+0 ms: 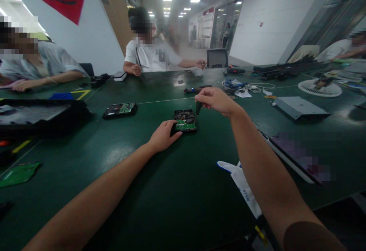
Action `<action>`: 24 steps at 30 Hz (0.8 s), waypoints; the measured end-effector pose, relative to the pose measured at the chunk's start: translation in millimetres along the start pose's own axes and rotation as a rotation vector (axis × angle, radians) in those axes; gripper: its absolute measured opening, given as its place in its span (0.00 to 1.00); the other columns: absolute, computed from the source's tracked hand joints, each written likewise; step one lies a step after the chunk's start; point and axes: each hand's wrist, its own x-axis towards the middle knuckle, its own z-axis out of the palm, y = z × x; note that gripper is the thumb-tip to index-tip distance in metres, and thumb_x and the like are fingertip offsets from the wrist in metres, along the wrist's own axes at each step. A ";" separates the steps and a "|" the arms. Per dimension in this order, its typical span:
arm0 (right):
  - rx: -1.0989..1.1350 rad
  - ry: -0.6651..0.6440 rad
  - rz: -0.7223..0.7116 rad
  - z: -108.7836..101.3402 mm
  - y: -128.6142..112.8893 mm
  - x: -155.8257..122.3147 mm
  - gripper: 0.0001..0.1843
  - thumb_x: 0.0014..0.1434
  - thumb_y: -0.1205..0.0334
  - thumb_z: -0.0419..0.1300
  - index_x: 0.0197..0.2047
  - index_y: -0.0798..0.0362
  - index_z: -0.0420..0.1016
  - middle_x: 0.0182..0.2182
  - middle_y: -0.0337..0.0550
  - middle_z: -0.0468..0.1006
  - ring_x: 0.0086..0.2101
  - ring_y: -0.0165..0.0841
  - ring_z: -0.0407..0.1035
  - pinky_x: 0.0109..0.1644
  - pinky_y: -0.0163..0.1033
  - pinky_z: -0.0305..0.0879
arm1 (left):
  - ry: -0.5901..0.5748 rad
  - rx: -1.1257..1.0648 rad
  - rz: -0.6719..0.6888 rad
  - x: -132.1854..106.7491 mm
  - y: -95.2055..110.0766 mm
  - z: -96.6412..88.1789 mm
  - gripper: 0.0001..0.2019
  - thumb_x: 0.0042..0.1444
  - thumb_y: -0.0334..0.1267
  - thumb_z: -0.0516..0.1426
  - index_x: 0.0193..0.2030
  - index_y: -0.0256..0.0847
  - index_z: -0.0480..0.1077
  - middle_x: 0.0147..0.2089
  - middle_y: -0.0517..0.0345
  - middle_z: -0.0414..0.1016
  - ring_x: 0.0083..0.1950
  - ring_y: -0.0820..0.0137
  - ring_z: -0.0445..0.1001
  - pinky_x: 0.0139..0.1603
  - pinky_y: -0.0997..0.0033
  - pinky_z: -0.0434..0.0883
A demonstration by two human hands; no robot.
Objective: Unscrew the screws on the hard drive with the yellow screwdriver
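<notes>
A hard drive [185, 121] lies on the green table in front of me, its green circuit board and dark metal body facing up. My left hand [165, 136] is closed on its left side, thumb at the near edge and fingers along the far side. Just above the drive's right edge, my right hand [214, 100] pinches a short dark screwdriver [198, 108] pointing down. Its tip is too small for me to tell whether it touches the drive. Further left lies a second hard drive [120, 110], apart from both hands.
A black tray-like casing [40, 115] stands at the left. Beyond my right hand are a dark cylindrical tool [192, 90] and tangled cables [236, 84]. A metal box [300, 108], a tablet-like panel [294, 155] and a white glove [243, 186] lie right. A co-worker [151, 55] sits opposite.
</notes>
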 end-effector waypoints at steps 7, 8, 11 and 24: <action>0.022 -0.027 -0.002 3.0 -1.1 -1.7 0.13 0.69 0.53 0.62 0.38 0.53 0.78 0.39 0.46 0.84 0.22 0.24 0.67 0.20 0.32 0.59 | -0.001 0.000 -0.004 -0.2 1.4 -1.1 0.28 0.66 0.53 0.58 0.67 0.41 0.64 0.65 0.43 0.72 0.67 0.52 0.69 0.68 0.49 0.69; 0.037 -0.038 -0.002 2.9 -0.8 -1.8 0.14 0.70 0.51 0.61 0.39 0.53 0.78 0.40 0.46 0.84 0.23 0.24 0.68 0.20 0.32 0.60 | 0.000 0.001 -0.006 -0.2 1.7 -1.1 0.28 0.66 0.53 0.58 0.67 0.41 0.64 0.65 0.43 0.72 0.67 0.53 0.69 0.68 0.50 0.69; 0.114 -0.074 0.019 1.9 0.9 -1.0 0.15 0.71 0.51 0.61 0.43 0.53 0.80 0.41 0.47 0.84 0.25 0.26 0.71 0.24 0.31 0.66 | -0.003 0.003 -0.015 -0.5 2.6 -1.2 0.29 0.66 0.53 0.59 0.67 0.40 0.64 0.65 0.42 0.72 0.67 0.52 0.69 0.68 0.50 0.69; 0.009 0.041 0.007 2.3 -1.1 -0.9 0.12 0.63 0.55 0.68 0.34 0.53 0.76 0.29 0.42 0.79 0.24 0.25 0.61 0.22 0.33 0.55 | -0.006 0.012 -0.014 -0.1 1.9 -1.5 0.29 0.66 0.54 0.58 0.68 0.39 0.64 0.65 0.41 0.72 0.67 0.52 0.69 0.67 0.50 0.70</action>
